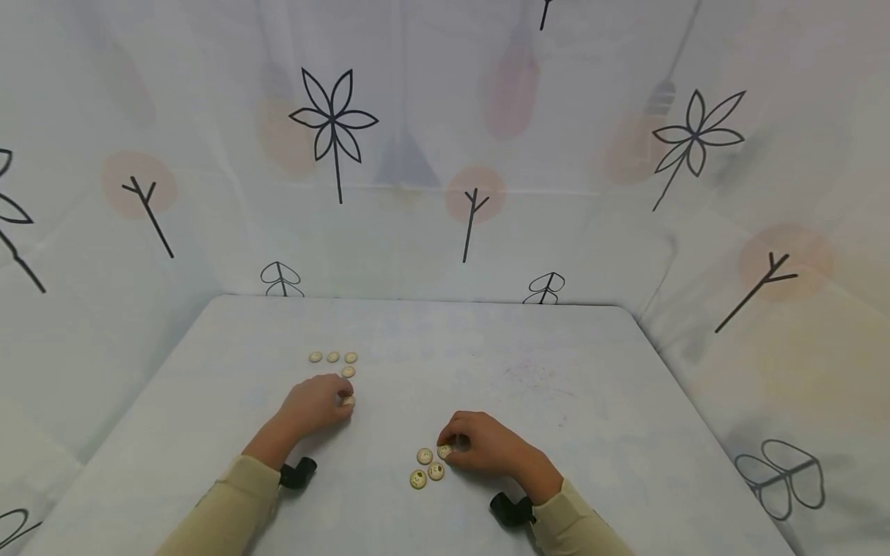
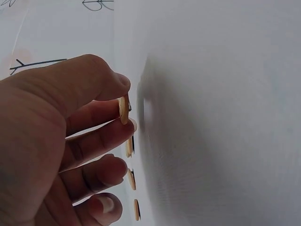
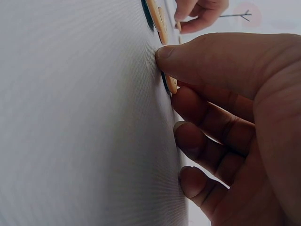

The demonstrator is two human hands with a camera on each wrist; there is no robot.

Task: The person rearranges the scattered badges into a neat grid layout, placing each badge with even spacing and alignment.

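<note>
My left hand (image 1: 316,405) pinches a small round wooden disc (image 1: 348,401) between thumb and fingers. In the left wrist view that disc (image 2: 123,109) stands on edge to the camera, close over the table. Beyond it lie three discs in a row, the middle one (image 1: 333,357) among them, with another disc (image 1: 348,371) just below the row's right end. My right hand (image 1: 490,446) has thumb and fingertip at opposite edges of a disc (image 1: 444,450), low at the table; the right wrist view shows this disc (image 3: 172,85) partly covered by the thumb. Three marked discs, one of them the nearest disc (image 1: 418,479), lie beside it.
A white table (image 1: 591,371) with rounded far corners carries the discs. Pale fabric with plant drawings (image 1: 334,120) hangs behind and on both sides. Black wrist devices, such as the right one (image 1: 511,510), sit under each wrist.
</note>
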